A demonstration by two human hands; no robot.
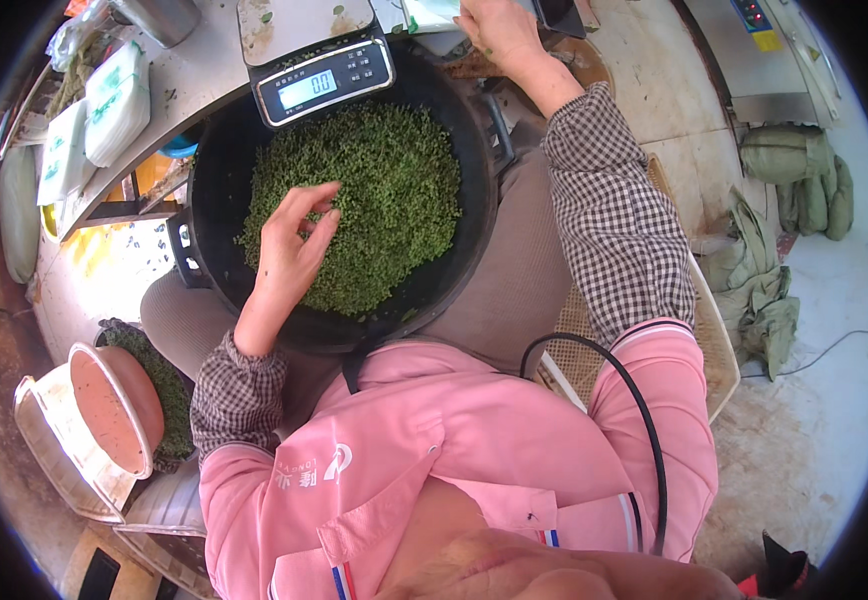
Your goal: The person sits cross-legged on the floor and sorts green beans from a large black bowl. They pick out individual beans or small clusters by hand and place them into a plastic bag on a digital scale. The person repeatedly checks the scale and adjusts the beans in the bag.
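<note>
A large black wok-like pan (213, 217) with side handles rests across my lap. In it lies a heap of small round green berries on stems, probably green Sichuan pepper (374, 210). My left hand (295, 240) hovers over the left part of the heap, fingers curled and thumb apart, with nothing seen between them. At the top edge, my right hand (501, 34) is beside a stack of clear plastic bags with green print (428, 15). Its fingers are bent, and whether they grip a bag cannot be made out. A digital scale (325, 81) with a lit display overhangs the pan's far rim.
Printed plastic bags (115, 105) lie on the metal table (213, 52) at left, near a metal cylinder (156, 19). An orange plastic basin (115, 409) leans beside more green berries (153, 382). Cloth sacks (760, 277) lie on the floor at right. A black cable (648, 427) crosses my right sleeve.
</note>
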